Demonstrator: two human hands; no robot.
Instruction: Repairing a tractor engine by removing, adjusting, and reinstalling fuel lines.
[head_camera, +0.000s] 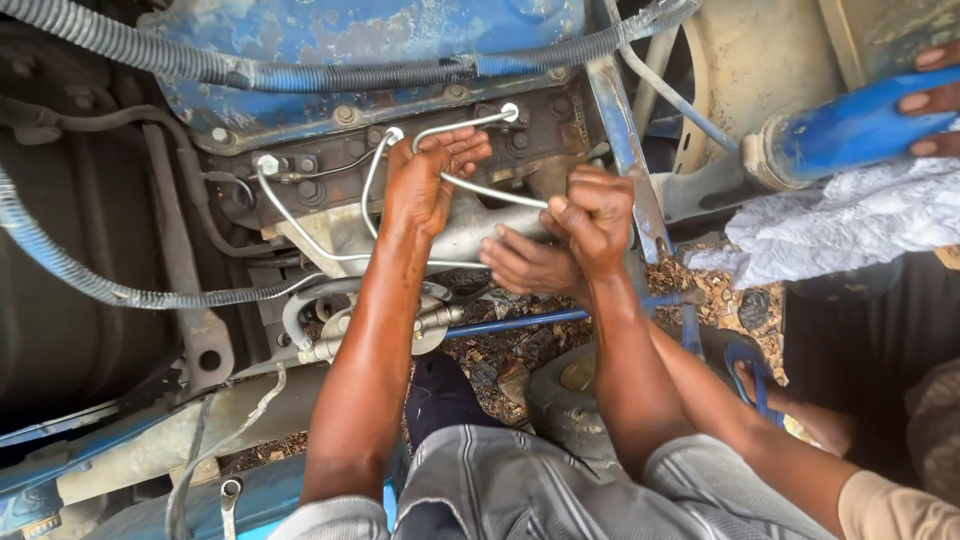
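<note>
My left hand (428, 182) reaches up onto the engine and curls its fingers around a thin bent metal pipe (452, 126). That pipe runs from fittings on the rusty engine head (540, 125) down toward my right hand. In a closed fist, my right hand (598, 215) grips the lower end of the same pipe (500, 192). A co-worker's hand (525, 265) lies just below my right fist, its arm coming from the lower right in a tan sleeve. Whether it holds anything is hidden.
Other thin metal pipes (300, 232) loop over the engine's left side. Corrugated hoses (330, 75) cross the blue engine cover (380, 30). At top right, another person's hand (935, 100) holds a blue cylinder (850, 130) above a white rag (850, 225). A blue rod (520, 322) lies below.
</note>
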